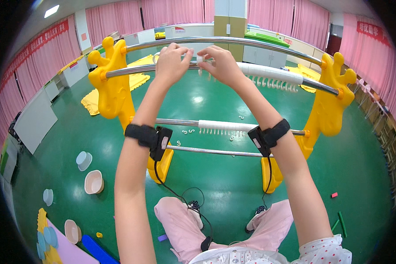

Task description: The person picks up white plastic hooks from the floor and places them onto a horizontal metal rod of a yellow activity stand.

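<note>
A metal rod (136, 69) at chest height runs between the yellow plastic, animal-shaped ends (112, 83) of a rack. My left hand (172, 64) is at this rod with thumb and fingers pinched together; what they hold is too small to make out. Close to its right, my right hand (223, 66) grips a small white hook ring (200, 59) on the rod between thumb and forefinger. Beyond my right hand, a tight row of white hook rings (273, 75) covers the rod, hooks hanging down. Another row of white hook rings (224, 126) sits on a lower rod.
Several loose white S-shaped hooks (191, 131) lie on the green floor (207, 176) under the rack. Pale basins (94, 182) stand at the left, near a blue strip (97, 250). Green sticks (341, 223) lie at the right. Black cables hang from both wrist straps.
</note>
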`<state>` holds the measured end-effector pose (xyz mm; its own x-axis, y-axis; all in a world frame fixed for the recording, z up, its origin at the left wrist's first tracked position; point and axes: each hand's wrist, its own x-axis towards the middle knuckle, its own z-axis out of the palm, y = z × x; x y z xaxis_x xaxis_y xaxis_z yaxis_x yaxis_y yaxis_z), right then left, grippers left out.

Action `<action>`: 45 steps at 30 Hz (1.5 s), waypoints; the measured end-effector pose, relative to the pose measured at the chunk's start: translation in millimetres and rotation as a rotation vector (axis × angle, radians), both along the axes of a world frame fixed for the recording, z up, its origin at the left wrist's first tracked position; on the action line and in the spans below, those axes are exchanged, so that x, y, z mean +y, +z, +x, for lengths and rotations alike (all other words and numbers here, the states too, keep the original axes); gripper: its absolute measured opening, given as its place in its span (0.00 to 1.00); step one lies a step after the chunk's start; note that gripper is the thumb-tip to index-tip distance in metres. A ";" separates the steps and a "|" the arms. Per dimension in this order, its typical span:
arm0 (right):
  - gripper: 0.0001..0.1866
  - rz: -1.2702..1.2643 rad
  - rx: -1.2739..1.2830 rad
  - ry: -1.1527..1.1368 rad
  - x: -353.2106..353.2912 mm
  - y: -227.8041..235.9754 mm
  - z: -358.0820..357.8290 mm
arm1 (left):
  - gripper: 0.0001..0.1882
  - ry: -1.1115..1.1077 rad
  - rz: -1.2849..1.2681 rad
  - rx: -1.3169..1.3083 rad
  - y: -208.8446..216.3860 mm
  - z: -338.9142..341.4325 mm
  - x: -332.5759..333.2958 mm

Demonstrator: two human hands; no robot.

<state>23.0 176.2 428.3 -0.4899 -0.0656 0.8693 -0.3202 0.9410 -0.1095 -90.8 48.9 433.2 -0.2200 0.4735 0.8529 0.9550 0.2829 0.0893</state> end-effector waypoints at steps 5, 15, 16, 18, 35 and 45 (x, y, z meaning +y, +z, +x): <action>0.12 0.009 -0.120 -0.044 15.0 6.5 -3.1 | 0.24 0.223 -0.184 0.088 -11.9 -7.9 13.4; 0.12 0.048 -0.084 -0.103 16.4 5.7 -8.0 | 0.20 0.173 -0.015 0.346 -23.2 -22.6 25.6; 0.12 0.079 -0.083 -0.113 16.2 5.4 -8.4 | 0.20 0.171 -0.022 0.342 -23.1 -23.8 25.1; 0.12 0.064 -0.095 -0.121 15.6 4.8 -9.2 | 0.20 0.202 -0.016 0.327 -22.5 -26.2 23.8; 0.12 0.160 -0.162 -0.233 16.4 0.8 -9.3 | 0.24 0.198 -0.097 0.244 -20.7 -24.1 23.7; 0.22 -0.064 -0.432 -0.318 -0.4 16.2 -4.4 | 0.19 0.220 -0.116 0.314 -22.9 -26.7 21.7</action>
